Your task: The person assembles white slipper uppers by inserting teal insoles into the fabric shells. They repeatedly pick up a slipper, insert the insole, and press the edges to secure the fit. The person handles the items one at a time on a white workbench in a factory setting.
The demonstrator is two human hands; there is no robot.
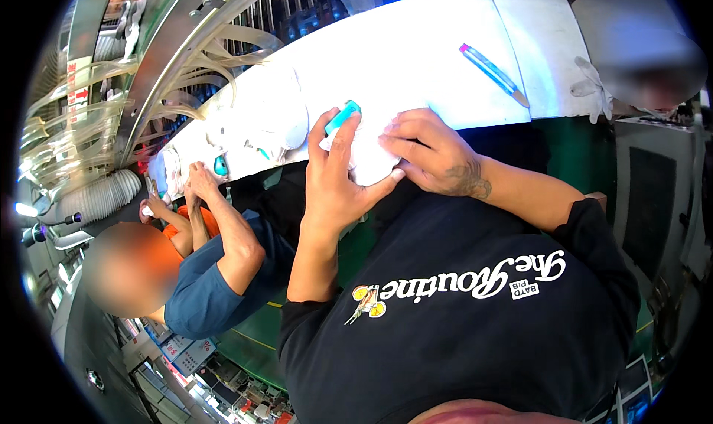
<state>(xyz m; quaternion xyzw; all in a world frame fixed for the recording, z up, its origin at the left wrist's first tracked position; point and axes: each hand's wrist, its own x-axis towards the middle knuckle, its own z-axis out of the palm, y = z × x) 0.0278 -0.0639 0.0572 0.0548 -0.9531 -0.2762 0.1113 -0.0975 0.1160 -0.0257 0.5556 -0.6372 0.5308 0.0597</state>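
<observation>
"Who has the white piece (371,160)?"

"Two bare hands share it at the tabletop (416,45)'s near edge. The left hand (333,175) bends round its left side, fingers clamped on a teal block (343,117), thumb stretched across toward the right."

"And the right hand (438,157)?"

"Fingertips together, apparently pinching the white piece's right side. Seen from those fingertips, the block sits to the left and slightly toward the far edge, so the left hand is the nearer, already on it."

"How does the block lie?"

"Its long axis slants: one end low among the left fingers, the other aimed at the far edge and a little rightward. Whether it joins the white piece, I cannot tell; fingers cover the meeting point."

"Anything else along the tabletop?"

"A blue tool (492,73) lies beyond the right hand, near the seam; a glove (590,90) drapes by the near right corner. To the left, a co-worker (200,298) leans in at the near edge."
</observation>
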